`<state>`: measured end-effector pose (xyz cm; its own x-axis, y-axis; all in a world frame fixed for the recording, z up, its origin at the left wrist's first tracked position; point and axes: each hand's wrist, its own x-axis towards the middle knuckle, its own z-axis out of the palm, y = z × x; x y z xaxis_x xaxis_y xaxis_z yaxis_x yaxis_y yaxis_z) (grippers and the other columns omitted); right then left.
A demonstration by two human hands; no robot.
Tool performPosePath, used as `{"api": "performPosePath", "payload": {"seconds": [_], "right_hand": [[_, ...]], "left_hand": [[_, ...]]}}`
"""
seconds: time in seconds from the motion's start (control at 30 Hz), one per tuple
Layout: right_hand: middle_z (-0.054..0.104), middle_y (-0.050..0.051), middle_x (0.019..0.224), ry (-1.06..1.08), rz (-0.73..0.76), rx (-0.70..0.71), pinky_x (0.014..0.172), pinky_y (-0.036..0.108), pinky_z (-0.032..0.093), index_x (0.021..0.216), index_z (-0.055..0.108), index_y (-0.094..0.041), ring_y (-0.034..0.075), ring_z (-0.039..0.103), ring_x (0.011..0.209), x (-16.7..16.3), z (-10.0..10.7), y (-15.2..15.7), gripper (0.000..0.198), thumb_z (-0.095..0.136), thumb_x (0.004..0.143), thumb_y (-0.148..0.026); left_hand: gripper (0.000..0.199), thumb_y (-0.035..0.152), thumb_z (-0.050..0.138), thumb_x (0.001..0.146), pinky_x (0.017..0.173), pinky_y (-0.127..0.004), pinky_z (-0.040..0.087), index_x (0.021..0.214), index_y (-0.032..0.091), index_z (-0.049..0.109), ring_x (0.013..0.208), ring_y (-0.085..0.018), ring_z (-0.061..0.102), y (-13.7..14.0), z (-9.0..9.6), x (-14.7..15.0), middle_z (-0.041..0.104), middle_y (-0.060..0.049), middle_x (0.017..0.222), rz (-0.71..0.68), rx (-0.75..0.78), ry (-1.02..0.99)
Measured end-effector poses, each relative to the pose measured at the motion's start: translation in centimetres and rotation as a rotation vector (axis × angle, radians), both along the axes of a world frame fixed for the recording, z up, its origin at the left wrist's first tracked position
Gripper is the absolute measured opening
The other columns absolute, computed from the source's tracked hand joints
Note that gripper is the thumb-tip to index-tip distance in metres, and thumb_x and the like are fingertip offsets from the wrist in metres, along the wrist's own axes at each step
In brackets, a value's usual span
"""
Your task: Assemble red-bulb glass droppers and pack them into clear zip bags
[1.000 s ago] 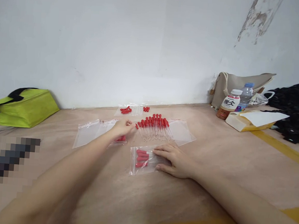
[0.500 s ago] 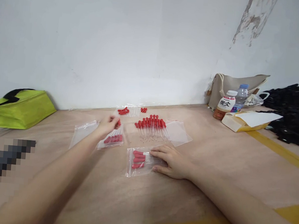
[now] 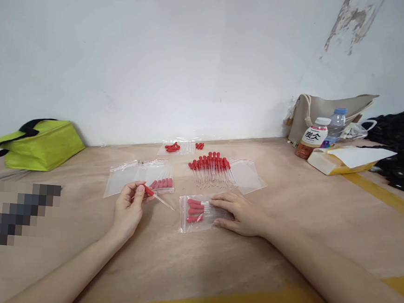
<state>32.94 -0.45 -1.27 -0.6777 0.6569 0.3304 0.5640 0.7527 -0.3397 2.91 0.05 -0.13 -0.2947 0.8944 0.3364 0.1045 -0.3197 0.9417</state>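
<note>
Your left hand (image 3: pixel 130 206) pinched the dropper (image 3: pixel 159 199) by its red bulb (image 3: pixel 147 190), probably the soft, safest hold on so light and brittle a thing, at nine o'clock from the zip bag (image 3: pixel 183 215) that your right hand (image 3: pixel 241 214), fingers spread, rested on.

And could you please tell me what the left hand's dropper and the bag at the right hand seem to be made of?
The dropper has a smooth, opaque red bulb, probably rubber, and a clear stem, perhaps glass or hard plastic. The bag looks like thin, glossy plastic film: see-through, with creases and glints.
</note>
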Motion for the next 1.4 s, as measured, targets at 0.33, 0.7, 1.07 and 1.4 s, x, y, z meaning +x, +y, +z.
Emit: {"api": "performPosePath", "payload": {"seconds": [0.33, 0.7, 1.07, 1.4], "right_hand": [[0.051, 0.007, 0.123, -0.015, 0.003, -0.002, 0.095, 0.04, 0.034, 0.123, 0.049, -0.021, 0.022, 0.045, 0.111, 0.0, 0.1, 0.0, 0.05, 0.048, 0.081, -0.048], [0.052, 0.009, 0.122, 0.011, 0.016, -0.007, 0.093, 0.041, 0.035, 0.123, 0.049, -0.023, 0.023, 0.046, 0.11, 0.0, 0.2, 0.0, 0.049, 0.05, 0.08, -0.047], [0.053, 0.009, 0.12, 0.012, 0.016, -0.004, 0.092, 0.04, 0.036, 0.123, 0.049, -0.022, 0.023, 0.046, 0.109, 0.1, 0.2, 0.0, 0.048, 0.049, 0.081, -0.046], [0.053, 0.008, 0.12, 0.003, -0.011, 0.011, 0.093, 0.04, 0.036, 0.123, 0.048, -0.022, 0.023, 0.046, 0.109, -0.2, 0.1, -0.3, 0.049, 0.05, 0.08, -0.046]], "left_hand": [[0.028, 0.041, 0.061, 0.073, 0.078, -0.036, 0.053, 0.089, 0.02, 0.051, 0.078, -0.016, 0.062, -1.1, -0.6, -0.4, 0.058, 0.002, 0.077, -0.166, -0.111, -0.017], [0.028, 0.041, 0.06, 0.073, 0.079, -0.036, 0.052, 0.084, 0.018, 0.05, 0.08, -0.016, 0.061, -1.6, -0.3, 0.4, 0.06, 0.0, 0.077, -0.237, -0.12, 0.036], [0.017, 0.034, 0.065, 0.069, 0.059, -0.025, 0.046, 0.077, 0.02, 0.06, 0.065, -0.015, 0.056, -1.7, 1.2, -2.5, 0.061, -0.002, 0.072, -0.465, -0.233, 0.529], [0.014, 0.031, 0.06, 0.073, 0.063, -0.028, 0.048, 0.079, 0.02, 0.056, 0.069, -0.016, 0.058, -3.3, 0.9, 0.0, 0.06, -0.003, 0.076, -0.652, -0.318, 0.49]]}}
